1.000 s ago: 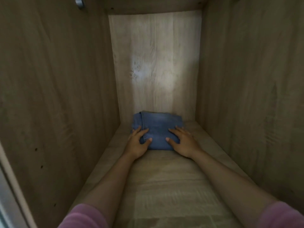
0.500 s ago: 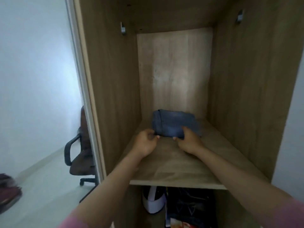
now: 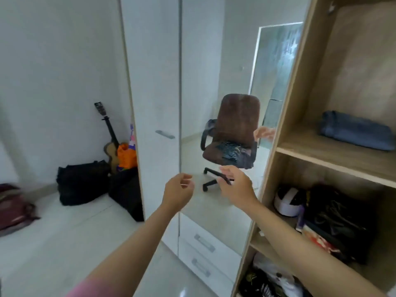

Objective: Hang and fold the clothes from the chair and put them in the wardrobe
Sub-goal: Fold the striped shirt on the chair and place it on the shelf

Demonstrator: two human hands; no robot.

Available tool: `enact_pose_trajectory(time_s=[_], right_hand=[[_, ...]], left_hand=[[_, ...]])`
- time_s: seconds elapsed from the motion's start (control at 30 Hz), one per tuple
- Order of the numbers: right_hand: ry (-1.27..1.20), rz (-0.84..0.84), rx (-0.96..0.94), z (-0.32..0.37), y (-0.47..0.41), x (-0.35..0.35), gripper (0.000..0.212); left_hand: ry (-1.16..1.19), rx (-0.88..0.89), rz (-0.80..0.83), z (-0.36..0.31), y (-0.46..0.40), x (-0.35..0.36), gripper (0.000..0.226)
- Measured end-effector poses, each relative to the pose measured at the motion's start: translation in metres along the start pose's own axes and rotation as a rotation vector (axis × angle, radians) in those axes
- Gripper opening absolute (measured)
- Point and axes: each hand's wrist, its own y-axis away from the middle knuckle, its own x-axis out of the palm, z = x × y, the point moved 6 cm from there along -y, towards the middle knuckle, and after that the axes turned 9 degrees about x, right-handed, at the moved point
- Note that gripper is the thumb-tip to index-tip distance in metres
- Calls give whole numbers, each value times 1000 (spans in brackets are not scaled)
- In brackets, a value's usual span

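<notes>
Folded jeans (image 3: 355, 131) lying flat on the upper shelf (image 3: 321, 154) of the open wardrobe (image 3: 295, 116), toward its back, well apart from both hands. Dark clothes (image 3: 232, 152) heaped on the seat of the brown chair (image 3: 237, 116), seen in the mirror door (image 3: 214, 82) just left of the wardrobe side. Left hand (image 3: 179, 190) raised in front of the mirror, fingers (image 3: 187, 183) loosely curled, holding nothing. Right hand (image 3: 236, 186) beside it and a little nearer the wardrobe, fingers relaxed and slightly apart, also holding nothing; both hands clear of every surface. Pink sleeve (image 3: 92, 288) at the bottom edge, on the left arm. Below the upper shelf, a white helmet (image 3: 286, 202) next to a black bag (image 3: 336, 215), with more bags lower down, too dim to tell apart. Two white drawers (image 3: 203, 251) under the mirror. White door (image 3: 154, 93) with a grey handle left of the mirror. Against the far wall, a guitar (image 3: 110, 138) leaning upright, an orange bag (image 3: 126, 155) just beside it, a black holdall (image 3: 82, 182) on the floor (image 3: 64, 243), a maroon bundle (image 3: 12, 205) at the left edge
</notes>
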Motion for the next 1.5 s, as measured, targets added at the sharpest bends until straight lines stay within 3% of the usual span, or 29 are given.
enact_pose_trajectory(time_s=[0.33,0.77,1.1,1.5], right_hand=[[5,604,-166,86,97,293,34],[113,1270,-457,184,158,607,25],[185,1559,-535,220,144,764,20],[227,1726,-584,261,162,906,13]], left_hand=[[-169,-441,-414,162,158,-246,27],[-176,-950,-937,310,290,-427,27],[-152,-1200,-1256,377,307,-484,23],[-123,-1330,-1493,452,340,-557,20]])
